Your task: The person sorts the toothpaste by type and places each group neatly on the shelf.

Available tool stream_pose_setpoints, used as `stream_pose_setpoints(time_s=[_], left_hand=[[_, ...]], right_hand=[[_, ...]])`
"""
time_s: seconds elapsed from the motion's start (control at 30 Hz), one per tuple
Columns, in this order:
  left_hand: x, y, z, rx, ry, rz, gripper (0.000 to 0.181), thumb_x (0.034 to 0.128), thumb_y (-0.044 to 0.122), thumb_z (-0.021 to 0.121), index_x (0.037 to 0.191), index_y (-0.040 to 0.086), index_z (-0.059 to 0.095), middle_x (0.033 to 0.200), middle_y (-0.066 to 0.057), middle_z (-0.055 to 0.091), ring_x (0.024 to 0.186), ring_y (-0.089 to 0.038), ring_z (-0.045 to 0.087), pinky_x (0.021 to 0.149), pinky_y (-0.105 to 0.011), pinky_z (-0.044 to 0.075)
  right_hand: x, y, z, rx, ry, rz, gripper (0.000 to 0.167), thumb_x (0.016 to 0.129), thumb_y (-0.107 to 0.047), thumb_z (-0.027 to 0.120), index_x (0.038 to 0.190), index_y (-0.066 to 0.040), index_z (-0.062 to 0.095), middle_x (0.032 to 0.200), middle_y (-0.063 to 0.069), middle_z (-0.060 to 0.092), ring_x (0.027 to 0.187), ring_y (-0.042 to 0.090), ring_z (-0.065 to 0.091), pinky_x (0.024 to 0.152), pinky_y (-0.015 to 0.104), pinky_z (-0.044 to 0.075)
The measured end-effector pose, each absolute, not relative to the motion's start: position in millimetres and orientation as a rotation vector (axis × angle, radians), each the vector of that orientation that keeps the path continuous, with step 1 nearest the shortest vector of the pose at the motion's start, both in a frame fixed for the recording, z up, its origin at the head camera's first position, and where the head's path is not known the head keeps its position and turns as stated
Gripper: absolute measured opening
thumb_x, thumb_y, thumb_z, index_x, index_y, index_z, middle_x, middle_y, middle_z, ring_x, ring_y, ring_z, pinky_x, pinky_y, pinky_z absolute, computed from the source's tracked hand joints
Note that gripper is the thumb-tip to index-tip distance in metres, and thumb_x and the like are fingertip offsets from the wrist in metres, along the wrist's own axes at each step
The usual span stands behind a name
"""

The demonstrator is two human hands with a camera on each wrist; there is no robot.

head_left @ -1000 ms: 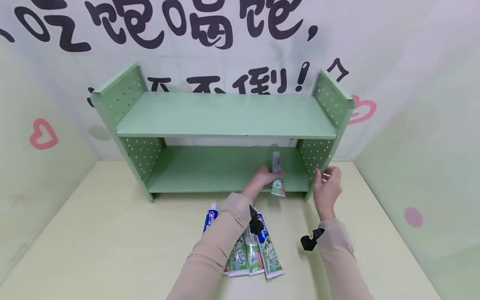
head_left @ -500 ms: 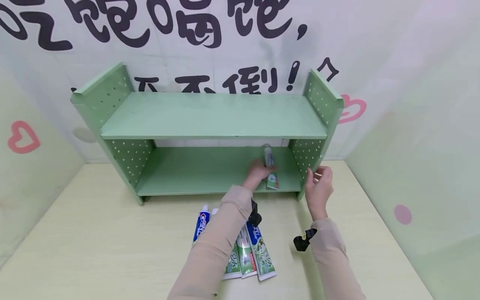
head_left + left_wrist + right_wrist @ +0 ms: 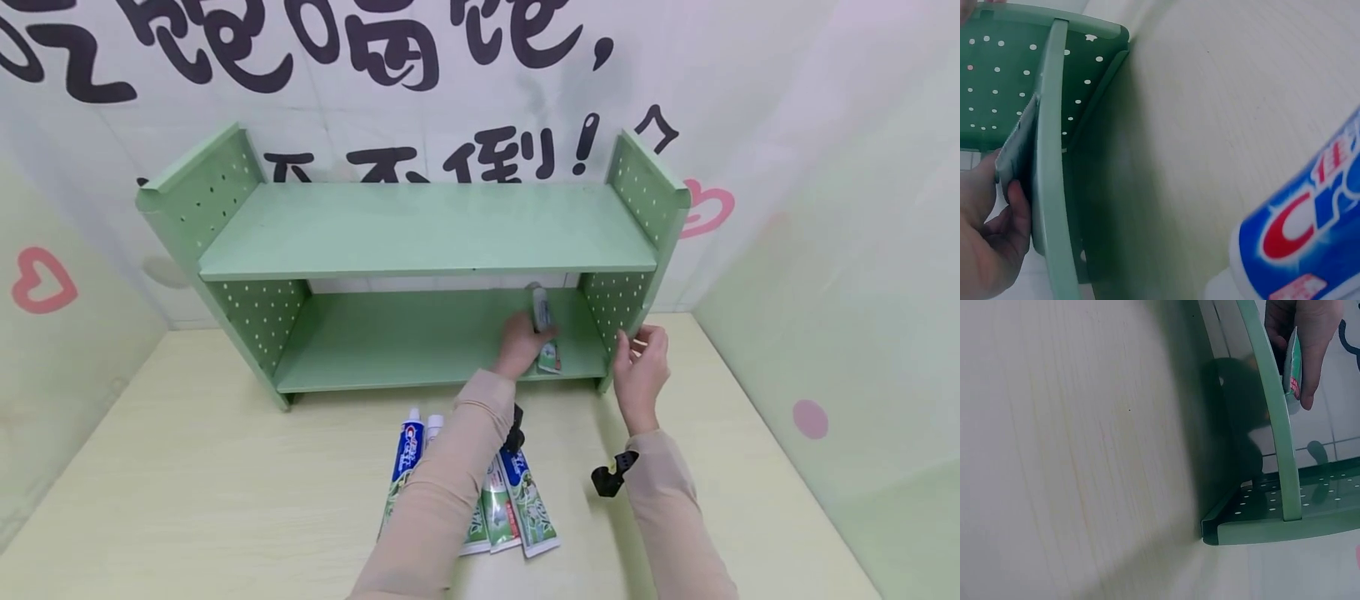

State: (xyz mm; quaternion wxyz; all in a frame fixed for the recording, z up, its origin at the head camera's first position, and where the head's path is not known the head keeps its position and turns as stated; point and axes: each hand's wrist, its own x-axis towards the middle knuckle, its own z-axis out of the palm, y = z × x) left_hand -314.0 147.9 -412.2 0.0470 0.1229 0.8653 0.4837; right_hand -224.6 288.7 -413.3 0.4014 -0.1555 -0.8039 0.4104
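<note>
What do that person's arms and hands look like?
The left hand and right hand are bare, without gloves. The long, plain, beige cloth left sleeve and right sleeve match. A small, angular black gadget sits at the left sleeve's end, another black gadget at the right's.

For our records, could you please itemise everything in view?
Two-tier perforated rack: one, green, on table
Held flat-ended toothpaste tube: one, white-green, over lower shelf
Other toothpaste tubes: at least four, blue-white-green, on table
Smooth table: one, cream, beneath rack
Printed walls: three, whitish, around table
Heart outlines: two, pink, on walls
Sleeves: two, beige, covering forearms
Wrist cameras: two, black, beside sleeves
Left grip: one, around held tube
Right grip: one, by rack's right side
</note>
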Motion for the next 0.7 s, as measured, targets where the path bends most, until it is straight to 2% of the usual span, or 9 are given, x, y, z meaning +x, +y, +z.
stream_pose_setpoints(time_s=[0.23,0.43,0.7], left_hand=[[-308,138,-408,0.386,2.662,1.395,0.03,0.0892,0.029,0.057,0.1,0.002,0.05,0.082,-0.008,0.057,0.061,-0.014,0.054,0.047,-0.023,0.048],[-309,130,-406,0.417,2.742,1.339,0.033,0.0894,0.031,0.057,0.102,0.001,0.05,0.084,-0.009,0.055,0.061,-0.014,0.05,0.046,-0.021,0.044],[-307,117,-400,0.481,2.705,1.417,0.028,0.0905,0.029,0.055,0.084,0.002,0.051,0.067,0.0,0.042,0.05,-0.009,0.034,0.041,-0.018,0.031]], right_hand=[[-224,283,-414,-0.394,-2.026,1.07,0.027,0.09,-0.014,0.055,0.105,0.006,0.046,0.104,0.022,0.053,0.09,0.036,0.061,0.077,0.042,0.056],[-225,281,-413,-0.374,-2.028,1.081,0.028,0.091,-0.015,0.055,0.105,0.006,0.046,0.104,0.022,0.053,0.091,0.036,0.062,0.078,0.041,0.056],[-223,286,-413,-0.413,-2.02,1.094,0.027,0.091,-0.015,0.055,0.106,0.006,0.046,0.105,0.023,0.052,0.092,0.035,0.061,0.079,0.041,0.055]])
